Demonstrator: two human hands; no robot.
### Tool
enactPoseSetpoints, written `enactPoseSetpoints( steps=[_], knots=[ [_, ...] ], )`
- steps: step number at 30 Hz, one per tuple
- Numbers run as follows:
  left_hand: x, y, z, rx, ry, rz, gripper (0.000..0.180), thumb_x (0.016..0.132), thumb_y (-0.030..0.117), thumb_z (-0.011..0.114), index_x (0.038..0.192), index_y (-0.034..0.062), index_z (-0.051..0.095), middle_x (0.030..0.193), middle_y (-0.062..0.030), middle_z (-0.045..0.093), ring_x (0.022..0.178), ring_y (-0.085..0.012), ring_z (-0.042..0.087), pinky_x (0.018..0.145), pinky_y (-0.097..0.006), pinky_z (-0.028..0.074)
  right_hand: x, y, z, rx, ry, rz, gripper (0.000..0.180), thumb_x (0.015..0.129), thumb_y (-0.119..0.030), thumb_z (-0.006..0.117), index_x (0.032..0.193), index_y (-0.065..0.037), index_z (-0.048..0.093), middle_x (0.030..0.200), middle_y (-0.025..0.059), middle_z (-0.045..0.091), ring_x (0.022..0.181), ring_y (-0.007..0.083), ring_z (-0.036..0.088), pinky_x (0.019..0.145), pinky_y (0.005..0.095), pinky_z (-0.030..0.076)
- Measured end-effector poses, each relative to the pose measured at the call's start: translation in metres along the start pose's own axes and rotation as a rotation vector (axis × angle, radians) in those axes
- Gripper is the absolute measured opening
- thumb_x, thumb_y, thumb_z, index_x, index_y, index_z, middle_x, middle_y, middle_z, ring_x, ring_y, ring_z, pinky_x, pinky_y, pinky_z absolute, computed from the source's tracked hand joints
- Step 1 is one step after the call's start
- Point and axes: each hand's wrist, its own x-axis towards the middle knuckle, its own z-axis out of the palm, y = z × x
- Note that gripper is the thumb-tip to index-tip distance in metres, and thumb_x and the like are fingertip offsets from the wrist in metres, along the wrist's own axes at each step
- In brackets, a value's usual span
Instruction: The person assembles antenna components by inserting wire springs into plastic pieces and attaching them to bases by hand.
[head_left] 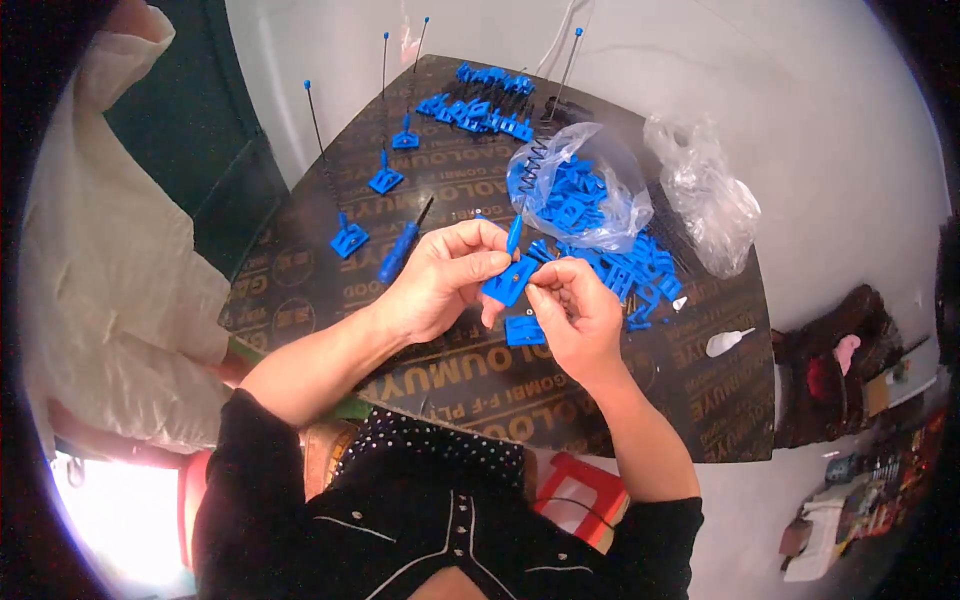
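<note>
Over the middle of the table, my left hand grips a blue plastic base between thumb and fingers. A blue stem rises from that base, and a dark coiled spring rod with a blue tip stands up in line with it. The fingers of my right hand pinch the base's right edge; whether they also hold a small part is hidden. Below both hands another blue base lies on the table. A blue-handled screwdriver rests left of my left hand.
Three upright blue-based spring rods line the table's left side. More blue assemblies are heaped at the back. An open clear bag holds blue parts, with loose ones beside it. Rightward lie crumpled plastic and a small white bottle.
</note>
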Motion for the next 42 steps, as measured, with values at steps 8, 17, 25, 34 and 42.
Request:
enactPoseSetpoints(
  steps=[8, 17, 25, 34, 42],
  knots=[
    [-0.001, -0.002, -0.002, 0.169, 0.015, -0.027, 0.013, 0.085, 0.009, 0.061, 0.096, 0.0018, 0.056, 0.083, -0.0074, 0.062, 0.061, -0.0150, 0.059, 0.046, -0.027, 0.051, 0.000, 0.010, 0.005, -0.004, 0.089, 0.014, 0.009, 0.084, -0.001, 0.059, 0.092, -0.001, 0.054, 0.075, 0.0019, 0.059, 0.062, 0.0040, 0.053, 0.051, 0.0197, 0.041],
    [0.001, -0.008, 0.002, 0.186, -0.038, 0.019, 0.014, 0.085, 0.000, 0.057, 0.099, 0.0006, 0.055, 0.075, -0.0039, 0.059, 0.054, -0.0105, 0.057, 0.050, -0.021, 0.047, 0.005, 0.008, -0.001, 0.091, 0.096, 0.119, 0.016, 0.089, -0.006, 0.056, 0.103, 0.002, 0.053, 0.080, 0.0031, 0.059, 0.068, 0.0048, 0.053, 0.058, 0.0200, 0.043],
    [-0.005, -0.012, 0.006, 0.622, -0.095, 0.155, 0.036, 0.078, -0.006, 0.058, 0.112, 0.0033, 0.050, 0.100, -0.0030, 0.051, 0.080, -0.0089, 0.054, 0.062, -0.021, 0.046, 0.008, 0.005, -0.002, 0.005, 0.165, 0.026, 0.011, 0.089, -0.007, 0.056, 0.096, 0.001, 0.059, 0.078, 0.0018, 0.058, 0.067, 0.0046, 0.051, 0.058, 0.0206, 0.042],
    [-0.008, -0.014, 0.009, 1.011, 0.101, 0.448, 0.055, 0.075, -0.004, 0.062, 0.125, 0.0037, 0.040, 0.101, -0.0083, 0.051, 0.090, -0.0161, 0.054, 0.071, -0.028, 0.048, 0.006, 0.009, -0.004, 0.430, 0.167, 0.288, 0.010, 0.092, -0.010, 0.053, 0.096, -0.002, 0.057, 0.071, 0.0002, 0.055, 0.053, 0.0025, 0.042, 0.046, 0.0179, 0.034],
    [-0.005, -0.017, 0.001, 1.101, 0.093, 0.553, 0.051, 0.076, -0.002, 0.063, 0.123, 0.0013, 0.043, 0.101, -0.0078, 0.056, 0.086, -0.0132, 0.058, 0.061, -0.023, 0.048, 0.007, 0.008, -0.003, 0.510, 0.206, 0.311, 0.012, 0.092, -0.012, 0.054, 0.095, -0.001, 0.056, 0.070, 0.0038, 0.056, 0.051, 0.0055, 0.045, 0.043, 0.0202, 0.036]
  ],
)
